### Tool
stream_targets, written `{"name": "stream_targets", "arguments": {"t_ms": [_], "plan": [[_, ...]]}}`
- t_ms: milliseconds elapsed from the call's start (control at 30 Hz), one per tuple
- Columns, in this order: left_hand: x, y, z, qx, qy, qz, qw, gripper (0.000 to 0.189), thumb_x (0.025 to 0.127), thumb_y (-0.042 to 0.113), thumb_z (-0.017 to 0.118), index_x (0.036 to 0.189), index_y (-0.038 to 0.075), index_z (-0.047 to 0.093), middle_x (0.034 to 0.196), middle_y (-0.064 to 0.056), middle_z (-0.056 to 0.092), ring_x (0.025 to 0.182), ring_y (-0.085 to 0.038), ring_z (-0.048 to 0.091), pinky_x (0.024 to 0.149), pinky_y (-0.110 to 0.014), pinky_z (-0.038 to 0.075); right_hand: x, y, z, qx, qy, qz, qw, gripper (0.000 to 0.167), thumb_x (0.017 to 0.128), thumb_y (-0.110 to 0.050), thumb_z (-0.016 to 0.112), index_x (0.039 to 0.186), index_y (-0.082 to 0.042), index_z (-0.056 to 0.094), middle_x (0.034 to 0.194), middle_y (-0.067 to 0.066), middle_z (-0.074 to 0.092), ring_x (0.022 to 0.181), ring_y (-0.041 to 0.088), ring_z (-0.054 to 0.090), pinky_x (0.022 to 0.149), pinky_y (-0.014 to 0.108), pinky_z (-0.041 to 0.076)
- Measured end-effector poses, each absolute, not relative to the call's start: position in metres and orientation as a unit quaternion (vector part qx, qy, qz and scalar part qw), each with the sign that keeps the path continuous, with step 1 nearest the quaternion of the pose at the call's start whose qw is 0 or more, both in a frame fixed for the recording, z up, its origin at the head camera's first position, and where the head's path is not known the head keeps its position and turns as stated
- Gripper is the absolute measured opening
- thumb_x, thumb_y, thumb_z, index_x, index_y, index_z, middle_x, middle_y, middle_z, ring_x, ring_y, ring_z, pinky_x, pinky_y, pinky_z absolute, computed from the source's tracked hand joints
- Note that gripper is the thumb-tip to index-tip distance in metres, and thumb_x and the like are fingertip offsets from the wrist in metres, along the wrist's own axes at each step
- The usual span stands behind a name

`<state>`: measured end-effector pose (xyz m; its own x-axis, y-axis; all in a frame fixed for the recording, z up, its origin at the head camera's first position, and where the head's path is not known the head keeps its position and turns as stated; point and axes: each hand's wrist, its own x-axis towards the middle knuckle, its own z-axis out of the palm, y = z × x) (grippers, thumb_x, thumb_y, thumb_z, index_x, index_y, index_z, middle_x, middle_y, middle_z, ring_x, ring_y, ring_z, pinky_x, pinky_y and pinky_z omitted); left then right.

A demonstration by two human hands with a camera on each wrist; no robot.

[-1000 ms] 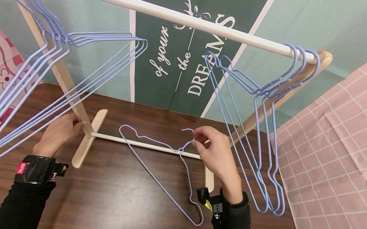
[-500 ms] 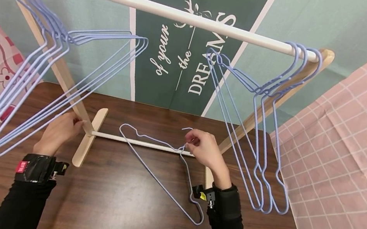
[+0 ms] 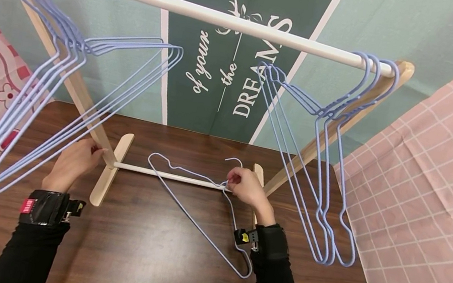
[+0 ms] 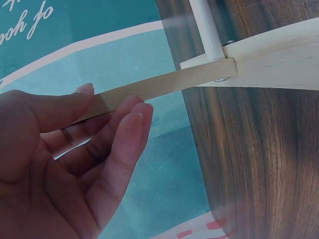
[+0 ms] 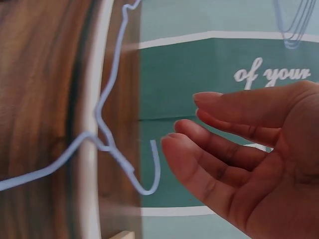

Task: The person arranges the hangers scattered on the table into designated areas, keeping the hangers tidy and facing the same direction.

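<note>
My left hand (image 3: 76, 161) grips the left wooden post (image 4: 159, 84) of a clothes rack low down, thumb on one side and fingers on the other. A periwinkle-blue clothes hanger (image 3: 185, 210) lies across the rack's white lower bar (image 3: 178, 177), its hook (image 5: 158, 174) toward the backdrop. Beside the neck of this hanger is my right hand (image 3: 246, 188). In the right wrist view its thumb and fingers are loosely bent and spread apart, with nothing between them; a gap shows between the fingertips and the hook.
Several matching hangers (image 3: 72, 42) hang at the left end of the white top rail (image 3: 193, 9), and more hangers (image 3: 328, 112) hang at its right end. Behind the rack is a green printed cloth (image 3: 213, 110). Pink cloth (image 3: 432, 190) borders the brown wooden table (image 3: 141, 255).
My right hand has moved left and slightly down, from near the hook to beside the hanger's neck. The hangers at right sway slightly. My left hand keeps its grip on the post.
</note>
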<state>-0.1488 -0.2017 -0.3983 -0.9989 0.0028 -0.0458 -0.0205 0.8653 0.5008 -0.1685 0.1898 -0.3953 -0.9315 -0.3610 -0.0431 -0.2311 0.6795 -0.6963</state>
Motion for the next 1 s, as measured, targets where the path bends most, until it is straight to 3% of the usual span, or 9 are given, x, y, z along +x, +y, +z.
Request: {"name": "stream_targets", "arguments": {"t_ms": [433, 667, 1000], "plan": [[-0.148, -0.201, -0.399, -0.006, 0.966, 0.257, 0.017, 0.024, 0.094, 0.017, 0.047, 0.097, -0.006, 0.054, 0.077, -0.017, 0.055, 0.061, -0.025, 0.048, 0.054, -0.036, 0.035, -0.176, 0.194, -0.427, -0.135, 0.942, -0.296, 0.077, 0.008, 0.069, 0.004, 0.066, 0.075, 0.001, 0.061, 0.063, 0.001, 0.055, 0.06, 0.014, 0.05, 0.059, 0.026, 0.041], [-0.146, -0.201, -0.4, 0.0, 0.967, 0.257, 0.004, 0.022, 0.094, 0.016, 0.047, 0.096, -0.005, 0.054, 0.074, -0.015, 0.053, 0.059, -0.024, 0.045, 0.053, -0.035, 0.033, -0.177, 0.191, -0.443, -0.107, 0.957, -0.256, 0.085, 0.014, 0.066, 0.0, 0.071, 0.067, -0.006, 0.059, 0.061, -0.002, 0.053, 0.06, 0.015, 0.049, 0.058, 0.026, 0.04], [-0.147, -0.2, -0.398, -0.012, 0.965, 0.262, 0.022, 0.026, 0.095, 0.018, 0.046, 0.098, -0.006, 0.054, 0.075, -0.016, 0.054, 0.06, -0.024, 0.045, 0.053, -0.034, 0.033, -0.176, 0.186, -0.45, -0.084, 0.96, -0.244, 0.107, 0.014, 0.065, -0.001, 0.071, 0.065, -0.007, 0.058, 0.061, -0.001, 0.053, 0.061, 0.018, 0.05, 0.057, 0.028, 0.04]]}}
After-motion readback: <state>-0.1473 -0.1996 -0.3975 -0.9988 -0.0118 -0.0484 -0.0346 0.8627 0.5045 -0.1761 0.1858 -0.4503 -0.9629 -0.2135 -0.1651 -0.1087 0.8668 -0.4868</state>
